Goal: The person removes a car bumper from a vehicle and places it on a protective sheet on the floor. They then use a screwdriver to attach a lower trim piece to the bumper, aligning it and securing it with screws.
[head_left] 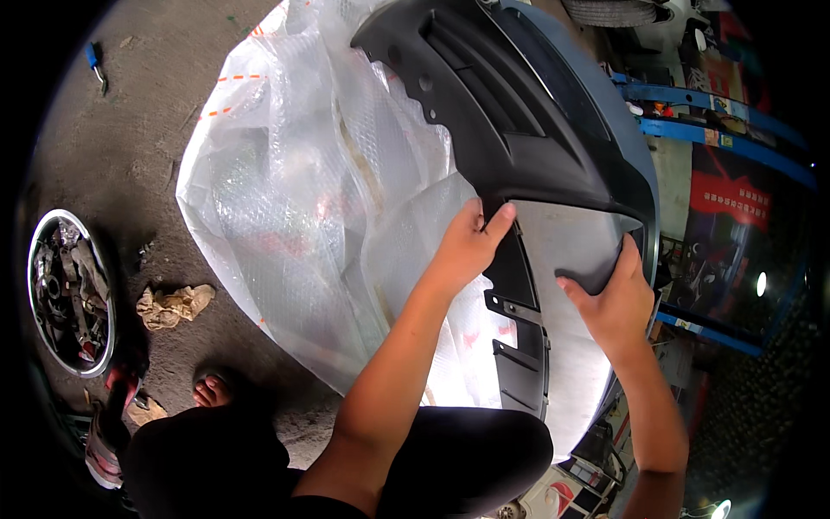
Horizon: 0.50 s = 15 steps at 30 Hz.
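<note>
A large black plastic car bumper (545, 160) with a blue-grey outer skin lies on a sheet of bubble wrap (294, 190). Against its lower section sits a smooth silver-grey trim panel (566, 363). My left hand (467, 246) closes over the inner edge where panel and bumper meet, its thumb at the panel's corner and its other fingers partly hidden. On the opposite side my right hand (618, 303) grips the panel, thumb on its face and fingers at the outer edge. Black mounting tabs (514, 307) show along the inner side.
A blue-handled tool (93, 59) lies on the concrete floor at far left. Nearer stand a round metal-rimmed tray (111, 337) of tools and parts and crumpled brown paper (173, 307). Blue metal beams (692, 95) cross the right side. A tyre (609, 10) is at the top.
</note>
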Each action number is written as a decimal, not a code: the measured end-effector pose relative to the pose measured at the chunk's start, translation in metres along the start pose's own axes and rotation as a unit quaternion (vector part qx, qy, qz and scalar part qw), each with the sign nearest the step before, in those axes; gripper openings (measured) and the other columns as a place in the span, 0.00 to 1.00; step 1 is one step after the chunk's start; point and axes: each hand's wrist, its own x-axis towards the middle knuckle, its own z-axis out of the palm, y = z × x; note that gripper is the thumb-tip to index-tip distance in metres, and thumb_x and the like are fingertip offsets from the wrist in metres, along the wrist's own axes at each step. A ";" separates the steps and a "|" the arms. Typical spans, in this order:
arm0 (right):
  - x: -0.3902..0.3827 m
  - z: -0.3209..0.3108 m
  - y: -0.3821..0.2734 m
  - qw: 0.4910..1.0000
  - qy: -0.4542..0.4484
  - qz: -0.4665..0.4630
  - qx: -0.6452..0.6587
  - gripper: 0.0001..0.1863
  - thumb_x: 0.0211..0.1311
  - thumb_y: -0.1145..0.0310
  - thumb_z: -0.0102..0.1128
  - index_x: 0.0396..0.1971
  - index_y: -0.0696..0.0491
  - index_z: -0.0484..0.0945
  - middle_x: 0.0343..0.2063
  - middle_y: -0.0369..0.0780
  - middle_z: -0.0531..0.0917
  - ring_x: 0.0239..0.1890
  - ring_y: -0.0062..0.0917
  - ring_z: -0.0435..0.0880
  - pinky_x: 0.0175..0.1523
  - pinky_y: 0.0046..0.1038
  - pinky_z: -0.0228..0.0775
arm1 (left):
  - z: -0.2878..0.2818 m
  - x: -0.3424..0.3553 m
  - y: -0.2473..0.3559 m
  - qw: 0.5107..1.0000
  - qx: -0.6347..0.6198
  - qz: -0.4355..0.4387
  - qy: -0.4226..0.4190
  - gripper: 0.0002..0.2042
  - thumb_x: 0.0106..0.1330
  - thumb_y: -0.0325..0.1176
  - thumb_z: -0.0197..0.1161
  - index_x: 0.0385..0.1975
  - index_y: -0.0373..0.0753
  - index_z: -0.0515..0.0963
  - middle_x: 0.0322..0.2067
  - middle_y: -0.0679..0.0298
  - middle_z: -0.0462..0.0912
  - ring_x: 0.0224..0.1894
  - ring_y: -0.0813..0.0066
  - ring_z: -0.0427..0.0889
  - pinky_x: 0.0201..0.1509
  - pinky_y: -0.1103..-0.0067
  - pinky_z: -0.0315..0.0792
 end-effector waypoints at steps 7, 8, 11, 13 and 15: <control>0.000 0.009 0.006 0.998 0.033 -0.047 -0.021 0.53 0.35 0.51 0.80 0.59 0.62 0.60 0.45 0.49 0.76 0.39 0.43 0.82 0.39 0.36 0.76 | 0.024 -0.012 0.027 0.978 0.192 0.033 0.075 0.32 0.51 0.56 0.74 0.35 0.32 0.70 0.29 0.63 0.74 0.32 0.77 0.72 0.37 0.79 0.70; 0.001 0.010 0.007 0.998 0.033 -0.050 -0.024 0.53 0.35 0.51 0.79 0.59 0.62 0.60 0.44 0.49 0.76 0.38 0.43 0.82 0.39 0.36 0.76 | 0.027 -0.011 0.029 0.979 0.186 0.025 0.077 0.32 0.51 0.55 0.75 0.37 0.31 0.71 0.32 0.61 0.77 0.36 0.76 0.74 0.40 0.79 0.71; 0.002 0.003 0.003 0.999 -0.013 -0.029 -0.001 0.51 0.38 0.50 0.78 0.58 0.62 0.60 0.45 0.49 0.74 0.38 0.43 0.81 0.38 0.36 0.76 | 0.027 -0.008 0.026 0.976 0.198 0.033 0.089 0.35 0.48 0.58 0.75 0.35 0.29 0.69 0.28 0.56 0.80 0.34 0.74 0.78 0.39 0.75 0.73; 0.004 -0.005 0.010 0.998 -0.039 -0.044 0.019 0.48 0.41 0.51 0.76 0.58 0.62 0.60 0.45 0.49 0.74 0.39 0.44 0.80 0.39 0.37 0.75 | 0.023 -0.003 0.014 0.979 0.188 0.045 0.069 0.32 0.55 0.56 0.70 0.38 0.29 0.70 0.31 0.58 0.77 0.35 0.74 0.75 0.41 0.77 0.72; 0.009 -0.020 0.013 0.995 -0.072 -0.045 0.045 0.46 0.47 0.51 0.72 0.59 0.63 0.60 0.47 0.51 0.73 0.44 0.45 0.78 0.46 0.38 0.73 | 0.010 0.003 0.009 0.978 0.198 -0.054 0.034 0.29 0.64 0.56 0.62 0.39 0.29 0.71 0.32 0.60 0.76 0.35 0.73 0.72 0.42 0.77 0.70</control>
